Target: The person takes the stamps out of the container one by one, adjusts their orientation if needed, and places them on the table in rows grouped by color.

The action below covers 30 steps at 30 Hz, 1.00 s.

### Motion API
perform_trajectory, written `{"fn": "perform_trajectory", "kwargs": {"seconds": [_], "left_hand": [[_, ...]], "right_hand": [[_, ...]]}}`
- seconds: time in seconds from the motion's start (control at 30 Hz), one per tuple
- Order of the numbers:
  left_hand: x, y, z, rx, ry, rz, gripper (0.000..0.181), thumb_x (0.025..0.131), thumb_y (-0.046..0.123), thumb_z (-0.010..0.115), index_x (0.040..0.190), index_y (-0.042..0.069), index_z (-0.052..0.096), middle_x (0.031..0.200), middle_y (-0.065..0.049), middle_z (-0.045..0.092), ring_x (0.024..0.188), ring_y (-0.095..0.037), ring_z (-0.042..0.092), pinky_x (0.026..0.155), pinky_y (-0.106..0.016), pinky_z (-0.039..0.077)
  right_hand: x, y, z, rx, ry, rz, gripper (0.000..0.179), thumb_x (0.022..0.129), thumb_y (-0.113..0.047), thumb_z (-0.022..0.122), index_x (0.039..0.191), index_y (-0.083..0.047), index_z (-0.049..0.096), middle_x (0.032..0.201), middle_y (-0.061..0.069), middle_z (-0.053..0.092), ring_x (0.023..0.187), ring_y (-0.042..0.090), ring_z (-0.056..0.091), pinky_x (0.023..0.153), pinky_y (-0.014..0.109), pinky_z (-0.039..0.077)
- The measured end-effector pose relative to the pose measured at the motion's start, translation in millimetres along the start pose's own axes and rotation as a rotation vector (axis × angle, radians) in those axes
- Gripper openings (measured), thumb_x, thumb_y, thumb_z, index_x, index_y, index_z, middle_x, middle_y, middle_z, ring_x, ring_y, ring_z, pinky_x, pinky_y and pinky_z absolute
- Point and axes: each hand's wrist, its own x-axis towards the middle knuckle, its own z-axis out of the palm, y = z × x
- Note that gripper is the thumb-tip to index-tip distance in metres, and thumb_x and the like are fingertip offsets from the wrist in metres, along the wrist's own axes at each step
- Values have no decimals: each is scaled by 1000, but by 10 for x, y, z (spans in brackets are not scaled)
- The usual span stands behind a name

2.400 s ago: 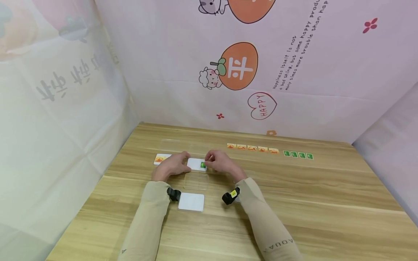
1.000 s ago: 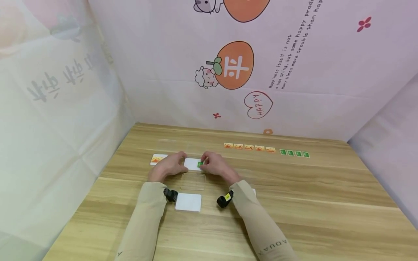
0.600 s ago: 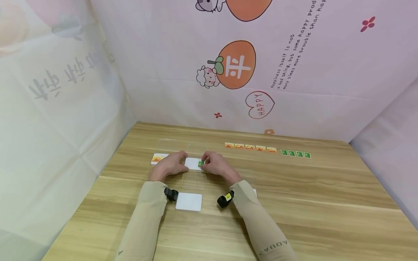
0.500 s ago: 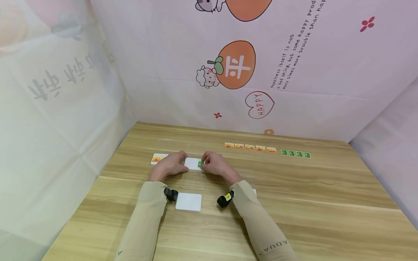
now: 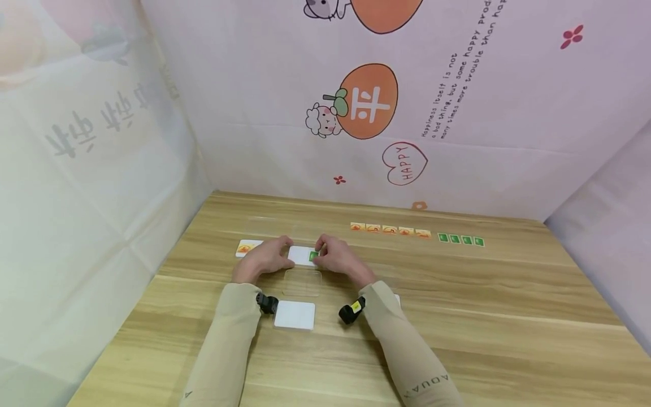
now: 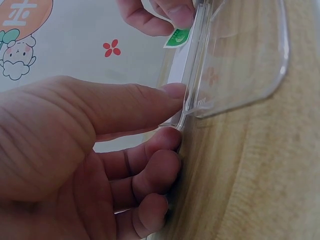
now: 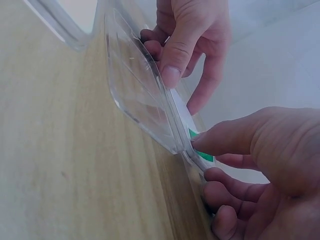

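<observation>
A white card in a clear plastic case (image 5: 299, 255) lies on the table between my two hands. My left hand (image 5: 264, 259) grips its left end, thumb on the near edge and index finger at the far side. At its right end is a small green sticker (image 5: 313, 256), partly covered by my right hand (image 5: 339, 257), whose thumb and index finger pinch it against the card. In the right wrist view the right thumb lies on the green sticker (image 7: 204, 150). A clear plastic lid (image 7: 135, 82) lies flat toward me, next to the case.
Orange stickers (image 5: 389, 229) and green stickers (image 5: 461, 239) lie in a row at the back right. A white card with an orange sticker (image 5: 246, 247) sits left of my left hand. Nearer me lies a plain white card (image 5: 295, 315); another card's edge (image 5: 398, 301) shows beside my right sleeve.
Since the earliest frame, my right fingers have closed in slightly over the green sticker. The view shifted a little. Over the last half second the hands have stayed almost still.
</observation>
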Motion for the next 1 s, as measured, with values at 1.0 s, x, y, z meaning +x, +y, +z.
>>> {"fn": "perform_trajectory", "kwargs": {"seconds": [1.0], "left_hand": [[31,-16,18,6,-5,-11,55,90,27,71,138,11,49,81,-5,55,71,-18,50,67,-31,39]], "right_hand": [[-27,-75,-80,62,6,-36,4,92,-7,62,90,-9,59,82,4,58,72,16,52,61,25,42]]}}
